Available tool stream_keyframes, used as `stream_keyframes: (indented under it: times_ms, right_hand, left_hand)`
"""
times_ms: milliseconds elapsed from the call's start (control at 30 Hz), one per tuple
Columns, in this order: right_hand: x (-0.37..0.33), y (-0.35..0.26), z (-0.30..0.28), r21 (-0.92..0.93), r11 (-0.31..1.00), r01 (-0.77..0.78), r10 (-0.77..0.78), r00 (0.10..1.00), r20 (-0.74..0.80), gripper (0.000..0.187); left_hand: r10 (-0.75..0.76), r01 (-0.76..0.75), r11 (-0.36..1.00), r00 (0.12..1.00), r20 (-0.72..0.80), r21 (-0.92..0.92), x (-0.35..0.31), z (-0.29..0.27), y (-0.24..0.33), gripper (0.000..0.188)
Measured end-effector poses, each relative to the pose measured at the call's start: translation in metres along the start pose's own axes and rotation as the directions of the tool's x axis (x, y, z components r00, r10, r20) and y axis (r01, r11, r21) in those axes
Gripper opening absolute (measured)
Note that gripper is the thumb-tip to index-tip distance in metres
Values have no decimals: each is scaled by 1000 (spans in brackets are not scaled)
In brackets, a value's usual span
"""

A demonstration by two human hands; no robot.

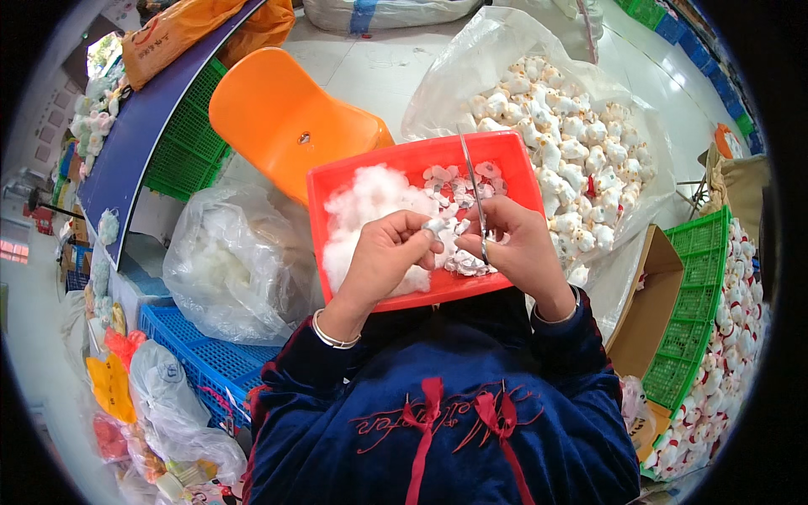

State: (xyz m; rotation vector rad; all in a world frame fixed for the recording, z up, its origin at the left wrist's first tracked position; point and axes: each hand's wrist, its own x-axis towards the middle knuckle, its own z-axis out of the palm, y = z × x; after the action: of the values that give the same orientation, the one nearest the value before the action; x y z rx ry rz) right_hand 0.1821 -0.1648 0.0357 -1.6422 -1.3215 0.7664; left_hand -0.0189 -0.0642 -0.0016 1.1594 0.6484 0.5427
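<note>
My left hand [391, 252] pinches a small white-and-grey fabric piece [434, 225] between thumb and fingers. A long, thin pair of metal forceps [473, 172] is held in my right hand [518, 248], its tips pointing up and away from me. Both hands are over a red plastic tray [345, 171] that rests before my lap. Fluffy white stuffing [370, 206] fills the tray's left side. Small white-and-grey fabric pieces [459, 185] lie loose along its right side, some partly hidden by my fingers.
Beyond the tray stands an orange chair [278, 118]. A large clear bag of small white stuffed pieces [581, 160] lies to the right. At left are a clear bag of stuffing [227, 261] and a blue crate [198, 353]. A green crate [694, 295] stands at right.
</note>
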Motion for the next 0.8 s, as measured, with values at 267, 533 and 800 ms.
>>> stream_keyframes:
  times_ms: [267, 533, 800]
  right_hand:
    - [-51, -4, 4, -137, 989, 60, -31, 978, 207, 43]
    - [-57, -7, 13, -107, 994, 33, 0, 956, 293, 42]
    - [-66, -7, 34, 52, 996, -79, 65, 968, 242, 38]
  left_hand:
    - [130, -148, 986, 971, -199, -78, -6, 1, -4, 22]
    - [219, -226, 974, 954, -206, -14, -12, 4, -15, 23]
    - [303, -303, 952, 925, -230, 39, -13, 15, -29, 12]
